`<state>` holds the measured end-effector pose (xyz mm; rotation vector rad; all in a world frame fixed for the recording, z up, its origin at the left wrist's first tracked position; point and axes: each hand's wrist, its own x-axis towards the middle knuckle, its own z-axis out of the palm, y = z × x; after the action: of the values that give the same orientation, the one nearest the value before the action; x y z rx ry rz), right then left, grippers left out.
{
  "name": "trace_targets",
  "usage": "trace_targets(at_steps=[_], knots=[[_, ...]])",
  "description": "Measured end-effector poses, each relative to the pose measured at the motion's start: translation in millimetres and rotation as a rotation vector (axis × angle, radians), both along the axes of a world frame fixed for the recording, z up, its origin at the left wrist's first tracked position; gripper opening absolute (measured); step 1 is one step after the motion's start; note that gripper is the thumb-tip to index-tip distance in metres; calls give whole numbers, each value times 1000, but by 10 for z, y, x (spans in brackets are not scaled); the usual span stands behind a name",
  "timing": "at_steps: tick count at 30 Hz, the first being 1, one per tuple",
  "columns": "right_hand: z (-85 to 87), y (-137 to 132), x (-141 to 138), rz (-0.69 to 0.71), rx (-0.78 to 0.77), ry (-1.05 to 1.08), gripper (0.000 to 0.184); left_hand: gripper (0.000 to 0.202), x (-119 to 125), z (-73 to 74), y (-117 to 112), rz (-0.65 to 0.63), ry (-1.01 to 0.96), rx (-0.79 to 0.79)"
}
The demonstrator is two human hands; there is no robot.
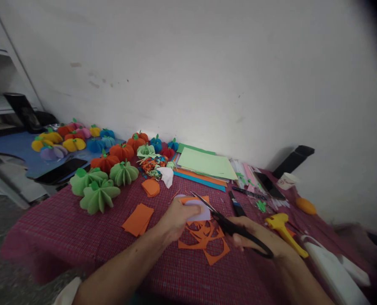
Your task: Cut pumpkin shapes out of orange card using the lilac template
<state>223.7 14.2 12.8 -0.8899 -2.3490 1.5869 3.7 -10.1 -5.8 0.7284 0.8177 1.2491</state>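
Observation:
My left hand (179, 214) pinches a lilac paper circle (200, 212) laid over a piece of orange paper (205, 200). In my right hand (250, 231) are black-handled scissors (231, 228), their blades parted and pointing up-left beside the paper's right edge. Orange offcuts (204, 237) with round holes lie on the cloth beneath both hands. To the left rest a stack of orange paper rectangles (139, 219) and some cut orange rounds (150, 187). How the fingers sit in the scissor loops is partly hidden.
Green paper pumpkins (100, 196) and several other coloured ones stand at left. Coloured paper sheets (205, 163) are stacked at the back by the wall. A yellow glue gun (282, 228), a paper cup (286, 181) and a phone (269, 185) lie at right.

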Motion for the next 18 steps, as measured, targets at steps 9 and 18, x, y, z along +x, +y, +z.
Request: trace_targets(at_steps=[9, 18], knots=[[34, -5, 0, 36, -6, 18, 46, 10, -1, 36, -14, 12, 37, 2], [105, 11, 45, 16, 15, -40, 41, 6, -8, 9, -5, 5, 79, 32]])
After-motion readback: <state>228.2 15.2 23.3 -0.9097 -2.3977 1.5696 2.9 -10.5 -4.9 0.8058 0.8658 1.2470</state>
